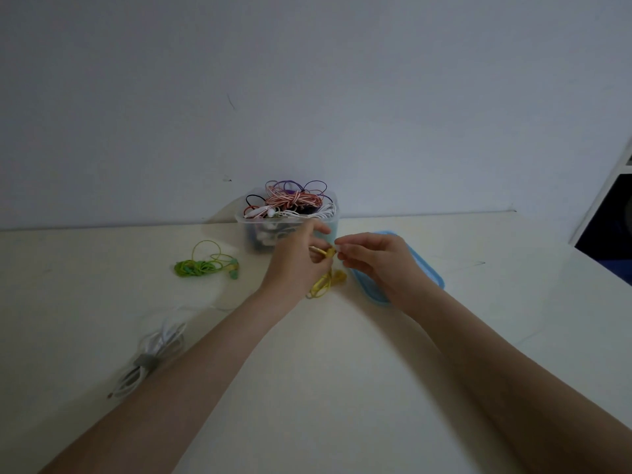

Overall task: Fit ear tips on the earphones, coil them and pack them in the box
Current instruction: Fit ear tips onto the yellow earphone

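Fitting an ear tip: left hand [297,265] gripping yellow earphones [326,280] just near of the box [323,224], right hand [371,256] fingers pinching something tiny, likely the tip; next, pressing it squarely on.

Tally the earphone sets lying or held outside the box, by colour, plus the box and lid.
Green earphones: 1
White earphones: 1
Yellow earphones, held by both hands: 1
Box: 1
Blue lid: 1
Total: 5
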The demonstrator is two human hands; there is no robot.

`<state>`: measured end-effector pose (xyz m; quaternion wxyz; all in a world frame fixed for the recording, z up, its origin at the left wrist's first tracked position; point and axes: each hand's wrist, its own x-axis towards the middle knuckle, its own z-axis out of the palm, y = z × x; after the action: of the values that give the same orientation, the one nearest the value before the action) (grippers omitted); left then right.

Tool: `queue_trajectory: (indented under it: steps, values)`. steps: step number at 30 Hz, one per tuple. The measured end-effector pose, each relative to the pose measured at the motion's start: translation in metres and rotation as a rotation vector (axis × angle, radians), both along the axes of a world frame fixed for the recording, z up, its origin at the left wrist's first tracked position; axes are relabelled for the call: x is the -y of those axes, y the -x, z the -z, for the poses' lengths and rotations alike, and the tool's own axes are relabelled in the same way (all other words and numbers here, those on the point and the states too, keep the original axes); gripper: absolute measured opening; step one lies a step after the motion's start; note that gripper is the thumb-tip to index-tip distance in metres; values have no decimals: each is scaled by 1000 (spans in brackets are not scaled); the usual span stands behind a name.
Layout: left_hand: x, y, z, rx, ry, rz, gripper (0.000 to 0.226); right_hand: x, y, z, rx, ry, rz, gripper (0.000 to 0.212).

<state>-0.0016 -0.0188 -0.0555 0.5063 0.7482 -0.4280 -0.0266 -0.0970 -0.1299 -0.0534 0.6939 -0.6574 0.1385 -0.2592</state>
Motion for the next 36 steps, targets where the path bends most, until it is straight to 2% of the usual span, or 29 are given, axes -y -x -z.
queue_trajectory:
  steps: [7,9,13,15,19,26,33,36]
  values:
    - [-1,3,0,188,-36,-15,42,3,0,3,-22,14,4,15]
    - [-2,4,-1,166,-24,-7,42,2,-1,3,-16,20,-6,15]
    - [-3,2,-3,53,36,-20,25,2,-1,1,7,11,-5,14]
    - [-2,0,-1,30,38,-26,26,1,-1,2,11,12,-3,14]
    - [-2,-2,-1,26,40,-2,19,2,-1,2,22,6,-8,15]
    - [-4,-1,-4,61,60,32,22,2,0,1,8,-1,-17,13]
    - [-10,-4,-6,292,8,101,13,1,3,-1,-47,-119,-72,13]
    - [-12,-5,-8,302,-7,126,14,0,4,-2,-48,-163,-108,25]
